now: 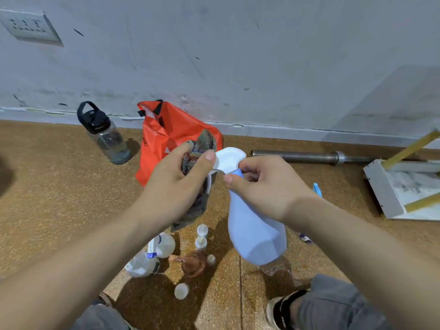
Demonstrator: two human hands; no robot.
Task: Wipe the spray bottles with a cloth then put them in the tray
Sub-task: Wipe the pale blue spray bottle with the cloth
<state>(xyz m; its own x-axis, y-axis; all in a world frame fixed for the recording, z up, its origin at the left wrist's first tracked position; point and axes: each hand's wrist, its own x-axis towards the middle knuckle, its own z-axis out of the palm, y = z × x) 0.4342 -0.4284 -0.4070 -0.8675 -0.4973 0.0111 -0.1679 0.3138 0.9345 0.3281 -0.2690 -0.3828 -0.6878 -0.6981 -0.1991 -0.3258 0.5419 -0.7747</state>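
Our right hand (266, 186) is gripping the likely light, slick spray bottle (252, 229) at its neck, left hand (171, 184) clutching soft cloth (202, 141) at its ten o'clock.

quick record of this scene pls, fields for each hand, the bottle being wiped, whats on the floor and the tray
left hand: holds the cloth against the white spray head
right hand: grips the neck of the blue spray bottle, tilted, off the floor
floor below: white bottles, a brown bottle, small capped bottles
tray: far right on the floor, no spray bottle visible in it
other: red bag, water bottle, metal bar by the wall
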